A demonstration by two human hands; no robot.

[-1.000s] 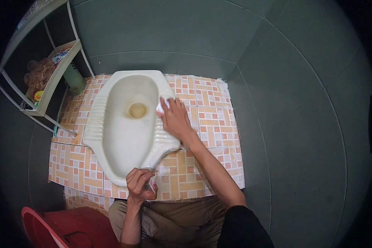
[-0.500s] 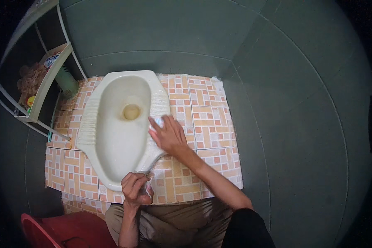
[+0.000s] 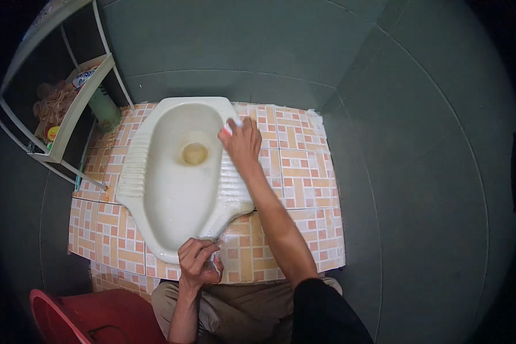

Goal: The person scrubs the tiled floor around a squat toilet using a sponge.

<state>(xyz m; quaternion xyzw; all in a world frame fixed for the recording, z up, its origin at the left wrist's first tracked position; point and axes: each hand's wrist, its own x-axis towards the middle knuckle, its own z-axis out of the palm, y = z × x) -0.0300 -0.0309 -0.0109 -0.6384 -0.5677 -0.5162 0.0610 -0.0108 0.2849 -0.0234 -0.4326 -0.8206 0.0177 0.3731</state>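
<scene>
A white squat toilet (image 3: pixel 180 198) is set into the tiled floor, with a little yellowish water in its drain hole (image 3: pixel 195 153). My right hand (image 3: pixel 243 143) is at the far right part of its rim, fingers closed over a small white and pinkish thing (image 3: pixel 228 127); its kind is mostly hidden. Low over the near end of the toilet, my left hand (image 3: pixel 198 262) is curled closed. Something pale shows between its thumb and fingers, too covered to name.
At the far left stands a white shelf rack (image 3: pixel 83 109) holding a brownish mesh puff (image 3: pixel 54 103) and packets. Behind it is a green bottle (image 3: pixel 105 112). A red bucket (image 3: pixel 106 315) sits at the near left. Dark grey walls (image 3: pixel 418 160) enclose the patterned floor (image 3: pixel 309 178).
My right hand has moved away from me along the toilet's right rim, toward its far end. My left hand stays closed near the front end. The view has shifted slightly.
</scene>
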